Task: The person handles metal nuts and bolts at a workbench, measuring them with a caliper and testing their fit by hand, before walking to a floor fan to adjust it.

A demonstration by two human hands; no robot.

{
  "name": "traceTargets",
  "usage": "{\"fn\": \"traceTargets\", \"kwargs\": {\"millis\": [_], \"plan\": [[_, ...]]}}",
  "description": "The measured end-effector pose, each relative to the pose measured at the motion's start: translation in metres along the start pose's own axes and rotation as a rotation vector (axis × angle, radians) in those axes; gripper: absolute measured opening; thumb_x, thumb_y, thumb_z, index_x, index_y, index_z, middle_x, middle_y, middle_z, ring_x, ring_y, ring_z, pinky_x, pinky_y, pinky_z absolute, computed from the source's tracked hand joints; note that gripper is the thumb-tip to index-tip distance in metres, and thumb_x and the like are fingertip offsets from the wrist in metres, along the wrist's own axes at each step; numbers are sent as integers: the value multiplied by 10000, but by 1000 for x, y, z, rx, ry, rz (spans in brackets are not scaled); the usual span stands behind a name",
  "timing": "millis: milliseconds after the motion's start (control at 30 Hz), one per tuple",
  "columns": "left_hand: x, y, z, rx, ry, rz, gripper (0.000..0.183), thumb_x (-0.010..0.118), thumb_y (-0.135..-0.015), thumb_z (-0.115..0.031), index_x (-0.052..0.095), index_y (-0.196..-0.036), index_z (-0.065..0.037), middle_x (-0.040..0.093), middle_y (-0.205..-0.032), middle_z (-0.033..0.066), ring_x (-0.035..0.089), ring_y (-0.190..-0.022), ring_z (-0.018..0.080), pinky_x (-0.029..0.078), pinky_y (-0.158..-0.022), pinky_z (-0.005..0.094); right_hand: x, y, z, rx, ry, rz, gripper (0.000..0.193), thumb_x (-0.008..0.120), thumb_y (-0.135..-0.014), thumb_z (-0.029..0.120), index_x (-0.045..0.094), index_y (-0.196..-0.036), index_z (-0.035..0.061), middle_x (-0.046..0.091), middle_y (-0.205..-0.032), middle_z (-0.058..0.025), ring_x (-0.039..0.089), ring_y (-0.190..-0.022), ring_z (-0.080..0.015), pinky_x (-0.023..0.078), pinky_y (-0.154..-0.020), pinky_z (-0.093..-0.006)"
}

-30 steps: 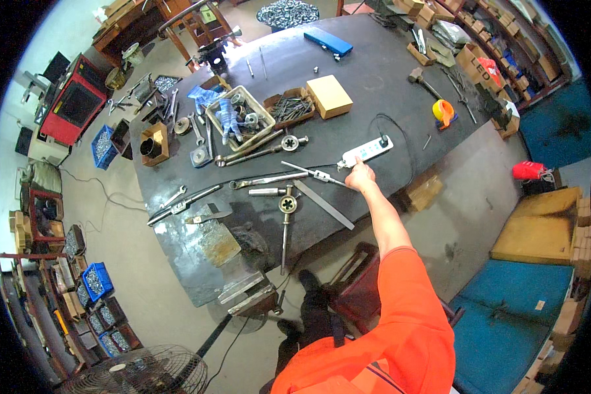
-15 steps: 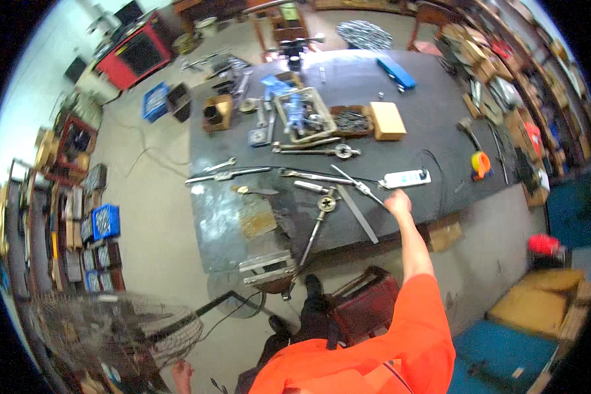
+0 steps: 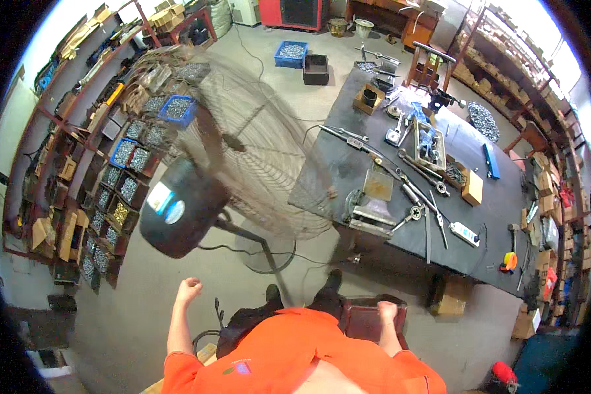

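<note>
Standing on your left is a long, reddish-brown metal shelving rack [image 3: 62, 123] loaded with trays of small metal parts. Ahead and to the right stretches a broad, dark grey desk [image 3: 502, 197] spread with hand tools. Between rack and desk is a pedestal fan: a black plastic motor housing [image 3: 184, 210], a wire cage [image 3: 262, 167] blurred across its face, and a dark pole below. The housing lies just beyond your left hand [image 3: 190, 289], apart from it. Judging by its build, the fan would be stiff and top-heavy, its cage easily bent; the pole looks the safer hold, well clear of the blurred cage.

Near your feet, a dark red, square-cornered stool [image 3: 361, 316] lies under your right hand [image 3: 387, 311]; whether they touch, you cannot tell from this angle. It seems firm and fairly light, best held by its rim. At the desk's near edge sits a grey metal vise [image 3: 373, 213]; farther right lies a white power strip [image 3: 465, 233].

Your left fingers curl into a loose fist; your right fingers look bunched too. Nothing shows in either, though you cannot tell what the curled palms hide.
</note>
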State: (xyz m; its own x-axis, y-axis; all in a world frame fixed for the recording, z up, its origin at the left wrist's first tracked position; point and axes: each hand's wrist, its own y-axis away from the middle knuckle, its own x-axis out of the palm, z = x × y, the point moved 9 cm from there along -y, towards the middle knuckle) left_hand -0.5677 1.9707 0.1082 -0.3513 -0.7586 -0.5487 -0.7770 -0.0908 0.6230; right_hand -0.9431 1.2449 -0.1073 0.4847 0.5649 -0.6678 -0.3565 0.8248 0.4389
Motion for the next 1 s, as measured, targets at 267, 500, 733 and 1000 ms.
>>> {"fn": "traceTargets", "kwargs": {"millis": [267, 500, 733, 1000], "plan": [[-52, -40, 30, 143, 100, 54, 357, 609, -784, -126, 594, -1080, 74, 664, -914, 157, 647, -750, 188, 521, -677, 313, 27, 184, 23, 421, -222, 180, 86, 622, -747, 70, 649, -705, 0, 585, -605, -86, 509, -450, -166, 356, -365, -307], [-53, -58, -49, 311, 195, 40, 324, 583, -799, -104, 596, -1064, 82, 668, -888, 150, 651, -732, 185, 520, -679, 297, 19, 198, 69, 325, -278, 191, 110, 606, -765, 74, 676, -772, -10, 600, -630, -89, 527, -467, -167, 389, -382, -299], [9, -24, -13, 314, -179, 182, 348, 588, -785, -193, 628, -1064, 10, 682, -943, 179, 667, -844, 245, 516, -770, 347, 64, 197, 68, 300, -292, 338, 129, 568, -798, 67, 667, -814, -14, 644, -733, -97, 610, -570, -195, 460, -451, -302], [-35, 35, 38, 270, -539, 249, 351, 571, -794, -218, 633, -1091, -42, 683, -968, 151, 656, -907, 286, 510, -808, 355, 122, 212, 84, 381, -226, 428, 81, 634, -767, 65, 654, -743, -9, 593, -596, -96, 549, -471, -165, 371, -379, -286]]}}
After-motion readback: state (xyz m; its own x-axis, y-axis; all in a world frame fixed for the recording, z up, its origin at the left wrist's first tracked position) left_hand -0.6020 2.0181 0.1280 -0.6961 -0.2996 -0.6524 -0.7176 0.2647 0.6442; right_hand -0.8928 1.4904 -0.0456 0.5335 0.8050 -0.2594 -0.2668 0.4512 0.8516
